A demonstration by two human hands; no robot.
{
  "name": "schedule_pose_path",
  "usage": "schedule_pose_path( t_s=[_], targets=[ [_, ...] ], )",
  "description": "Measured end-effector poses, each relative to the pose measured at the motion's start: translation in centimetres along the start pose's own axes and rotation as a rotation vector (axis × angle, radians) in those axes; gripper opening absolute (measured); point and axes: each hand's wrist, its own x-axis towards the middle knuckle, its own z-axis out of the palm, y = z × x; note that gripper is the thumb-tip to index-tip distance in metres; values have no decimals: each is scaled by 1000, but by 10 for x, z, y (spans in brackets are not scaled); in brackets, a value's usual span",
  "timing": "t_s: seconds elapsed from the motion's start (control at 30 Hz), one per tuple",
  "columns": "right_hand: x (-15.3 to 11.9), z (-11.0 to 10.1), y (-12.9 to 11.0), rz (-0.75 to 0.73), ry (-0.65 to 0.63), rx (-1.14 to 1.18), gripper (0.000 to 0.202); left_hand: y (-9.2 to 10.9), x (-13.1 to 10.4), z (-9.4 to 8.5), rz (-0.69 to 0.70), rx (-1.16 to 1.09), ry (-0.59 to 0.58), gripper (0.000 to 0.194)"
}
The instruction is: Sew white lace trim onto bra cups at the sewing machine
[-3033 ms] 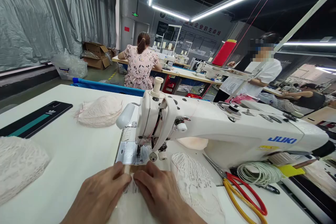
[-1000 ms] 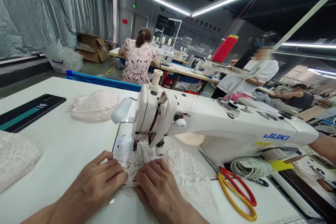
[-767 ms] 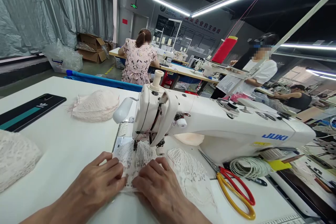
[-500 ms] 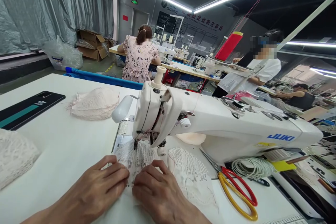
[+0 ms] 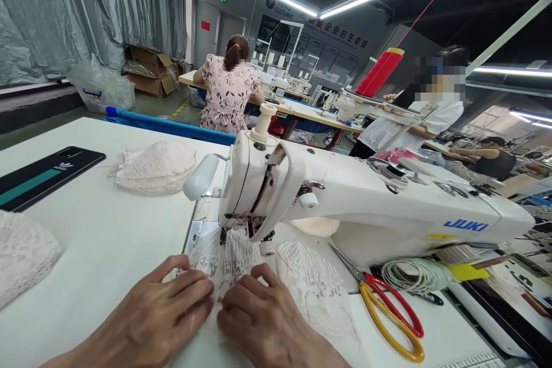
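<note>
White lace fabric (image 5: 235,250) lies under the presser foot (image 5: 223,236) of a white sewing machine (image 5: 366,195). My left hand (image 5: 172,305) is on the lace's left side, fingers bent and pressed together at its edge. On the other side, my right hand (image 5: 263,310) has curled fingers gripping the lace, close to my left hand. Both fingertips are partly hidden. Another lace piece (image 5: 317,287) lies flat just right of my right hand. Scissors (image 5: 390,313) with one red and one yellow handle rest farther right.
A stacked lace piece (image 5: 153,168) and a dark phone (image 5: 54,175) lie on the left of the table, with more lace (image 5: 26,256) at the left edge. Coiled white cord (image 5: 414,276) sits by the machine's base. Several people are at other stations beyond.
Both hands stay almost in place on the lace, which has hardly moved. The view has shifted slightly, and the standing person across has moved a little.
</note>
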Motion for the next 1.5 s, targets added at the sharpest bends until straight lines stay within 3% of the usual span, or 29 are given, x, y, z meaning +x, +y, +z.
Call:
schedule_pose_path(
  t_s=[0.2,0.43,0.7,0.8,1.07,1.4,1.5],
  targets=[
    [0,-1,1,2,-36,29,23,0,-1,1,8,18,-23,29],
    [-1,4,3,-11,17,7,22,-1,-7,4,13,30,-86,29],
    [0,12,10,-3,89,77,41,4,5,0,25,37,20,42],
    [1,8,9,-41,88,84,32,5,4,0,12,12,58,38],
    [3,-8,5,-13,-103,135,14,3,-13,6,-40,-47,-37,24],
    [1,-7,7,-21,-86,135,13,4,-17,4,-57,-45,-87,26],
    [0,-1,8,-47,-14,97,16,5,-10,3,-47,-10,-55,30]
  ],
)
